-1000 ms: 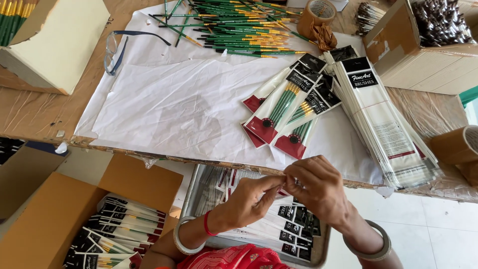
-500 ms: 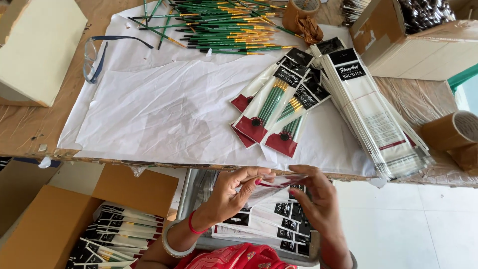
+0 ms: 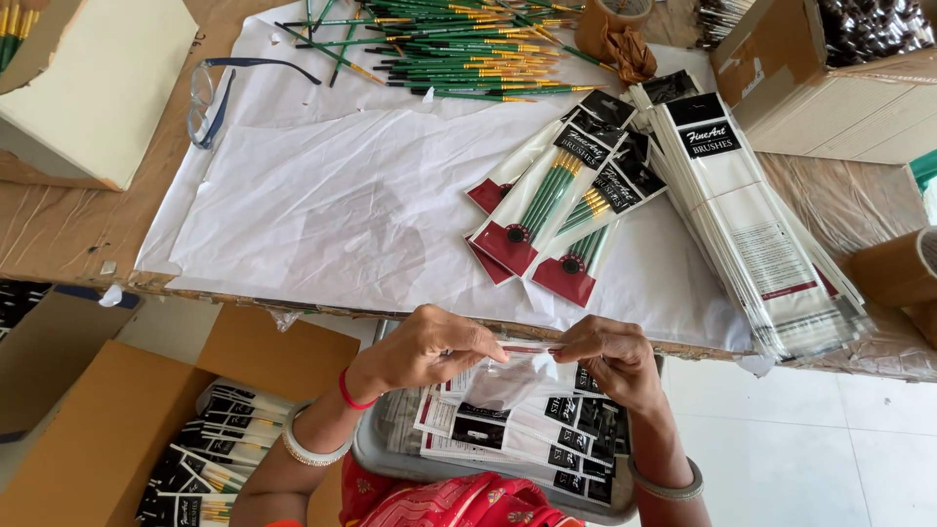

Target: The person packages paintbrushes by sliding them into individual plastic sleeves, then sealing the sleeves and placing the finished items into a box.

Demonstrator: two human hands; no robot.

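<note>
My left hand (image 3: pixel 429 347) and my right hand (image 3: pixel 610 353) hold a clear plastic sleeve (image 3: pixel 517 371) between them at the table's near edge, each pinching its top strip. Under the hands is a grey tray (image 3: pixel 376 454) with several packed brush sleeves (image 3: pixel 508 434). On the white sheet (image 3: pixel 332 215) beyond lie several filled brush packs (image 3: pixel 551 210) with red ends. A stack of empty printed sleeves (image 3: pixel 752 229) lies to their right. Loose green-handled brushes (image 3: pixel 449 44) are heaped at the far side.
Glasses (image 3: pixel 210 98) rest on the sheet's left. A cream box (image 3: pixel 98 88) stands far left, cardboard boxes (image 3: pixel 839 78) far right. A brown tape roll (image 3: pixel 893 273) is at the right edge. An open carton of packed brushes (image 3: pixel 210 449) sits low left.
Both hands have stayed at the table edge working the clear sleeve's top; the view has tilted slightly so the table sits a little further right.
</note>
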